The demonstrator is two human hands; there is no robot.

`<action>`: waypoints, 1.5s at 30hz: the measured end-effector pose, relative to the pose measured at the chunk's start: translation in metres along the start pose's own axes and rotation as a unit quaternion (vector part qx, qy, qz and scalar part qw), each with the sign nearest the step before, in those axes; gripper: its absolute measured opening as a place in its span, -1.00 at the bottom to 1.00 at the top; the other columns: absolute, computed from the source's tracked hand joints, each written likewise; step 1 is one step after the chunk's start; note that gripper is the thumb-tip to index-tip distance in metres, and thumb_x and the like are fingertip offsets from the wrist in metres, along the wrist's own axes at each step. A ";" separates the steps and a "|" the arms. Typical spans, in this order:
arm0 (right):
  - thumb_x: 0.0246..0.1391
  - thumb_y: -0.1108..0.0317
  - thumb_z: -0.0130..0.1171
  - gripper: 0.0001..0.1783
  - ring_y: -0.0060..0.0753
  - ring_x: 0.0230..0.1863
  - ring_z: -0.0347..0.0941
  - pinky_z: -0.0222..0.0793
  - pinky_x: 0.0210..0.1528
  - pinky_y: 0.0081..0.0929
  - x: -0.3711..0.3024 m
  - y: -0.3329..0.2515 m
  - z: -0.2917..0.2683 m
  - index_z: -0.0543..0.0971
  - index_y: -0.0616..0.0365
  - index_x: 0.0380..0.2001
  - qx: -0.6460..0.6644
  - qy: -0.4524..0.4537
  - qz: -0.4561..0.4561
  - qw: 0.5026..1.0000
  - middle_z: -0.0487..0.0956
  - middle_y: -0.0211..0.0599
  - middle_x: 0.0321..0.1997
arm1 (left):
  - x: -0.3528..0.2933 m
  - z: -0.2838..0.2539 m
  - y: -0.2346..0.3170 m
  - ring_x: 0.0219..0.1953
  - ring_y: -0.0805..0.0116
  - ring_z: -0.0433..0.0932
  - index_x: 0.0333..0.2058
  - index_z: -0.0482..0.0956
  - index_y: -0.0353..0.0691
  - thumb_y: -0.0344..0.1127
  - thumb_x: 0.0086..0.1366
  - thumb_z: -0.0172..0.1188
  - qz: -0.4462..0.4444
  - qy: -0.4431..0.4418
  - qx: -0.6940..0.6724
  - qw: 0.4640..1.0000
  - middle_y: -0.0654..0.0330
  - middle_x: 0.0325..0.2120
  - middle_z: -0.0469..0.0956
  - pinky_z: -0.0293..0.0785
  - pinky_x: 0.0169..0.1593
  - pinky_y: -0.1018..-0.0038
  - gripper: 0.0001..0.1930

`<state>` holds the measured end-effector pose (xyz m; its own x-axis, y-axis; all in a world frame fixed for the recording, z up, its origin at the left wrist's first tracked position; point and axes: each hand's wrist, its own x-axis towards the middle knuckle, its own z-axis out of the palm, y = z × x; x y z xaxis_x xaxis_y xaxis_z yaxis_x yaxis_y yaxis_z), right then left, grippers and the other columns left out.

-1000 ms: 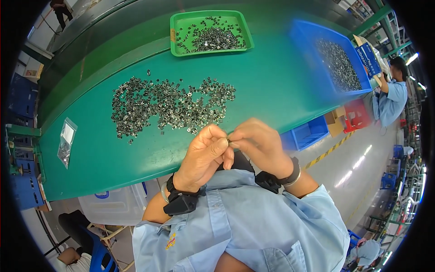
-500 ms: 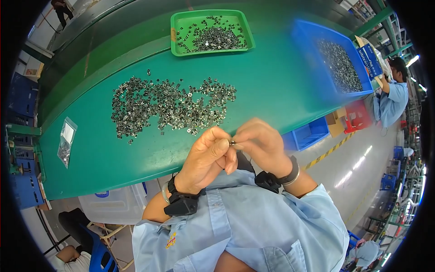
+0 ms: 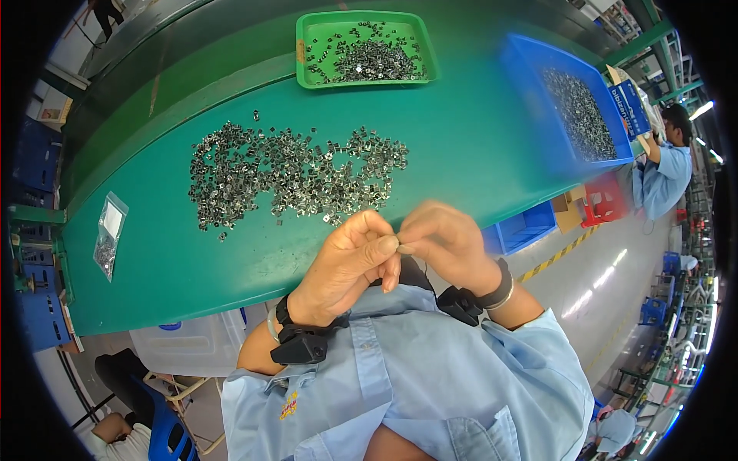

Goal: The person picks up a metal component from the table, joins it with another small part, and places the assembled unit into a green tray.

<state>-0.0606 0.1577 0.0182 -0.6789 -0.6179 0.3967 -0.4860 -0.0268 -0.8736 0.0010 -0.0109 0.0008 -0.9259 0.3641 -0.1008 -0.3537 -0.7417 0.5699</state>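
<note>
In front of my chest, just off the near edge of the green table (image 3: 177, 284), my two hands meet fingertip to fingertip. My left hand (image 3: 347, 265) is closed in a pinch, thumb against forefinger. Opposite it, the fingers of my right hand (image 3: 447, 246) are pinched too and slightly blurred. Between the tips sits a small metal part, almost wholly covered by the fingers. Beyond my hands a loose pile of small square metal parts (image 3: 300, 180) spreads over the table.
A green tray (image 3: 301, 50) with more small parts stands at the back. On the right is a large blue bin (image 3: 530, 92) of parts, with a blue crate (image 3: 526, 229) below. At left lies a clear plastic bag (image 3: 111, 234). A co-worker (image 3: 667, 173) is at far right.
The small dark metal part that showed between my fingertips is now mostly covered. My hands stay together, and the view has shifted slightly.
</note>
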 end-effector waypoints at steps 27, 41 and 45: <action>-0.08 0.42 0.22 -0.82 -0.30 -0.31 0.44 0.35 -0.23 -0.43 0.063 0.050 -0.056 0.53 0.15 -0.33 -0.334 -0.078 0.090 0.935 0.48 -0.29 -0.39 | -0.002 -0.014 -0.001 -0.57 0.37 0.45 -0.18 0.34 -0.25 -0.34 0.36 -0.06 -0.022 -0.029 -0.007 0.999 0.10 -0.50 0.49 0.41 -0.44 0.42 -0.87; -0.23 0.51 0.29 -0.80 -0.24 -0.39 0.43 0.33 -0.34 -0.39 0.031 -0.014 -0.022 0.51 0.16 -0.45 -0.296 -0.068 -0.072 0.950 0.49 -0.32 -0.44 | 0.007 0.006 -0.001 -0.57 0.44 0.45 -0.18 0.35 -0.28 -0.27 0.37 -0.06 0.032 0.099 0.069 0.992 0.16 -0.48 0.48 0.41 -0.47 0.51 -0.81; -0.25 0.53 0.31 -0.78 -0.25 -0.39 0.43 0.33 -0.36 -0.41 0.025 -0.013 -0.014 0.52 0.17 -0.44 -0.261 -0.060 -0.071 0.961 0.50 -0.31 -0.44 | 0.002 0.003 -0.003 -0.57 0.44 0.45 -0.19 0.35 -0.29 -0.27 0.37 -0.06 0.034 0.096 0.060 0.993 0.16 -0.48 0.48 0.41 -0.49 0.53 -0.80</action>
<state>-0.0794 0.1536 0.0434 -0.5323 -0.7236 0.4394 -0.8001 0.2604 -0.5403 0.0011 -0.0064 0.0019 -0.9592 0.1931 -0.2064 -0.2824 -0.6846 0.6720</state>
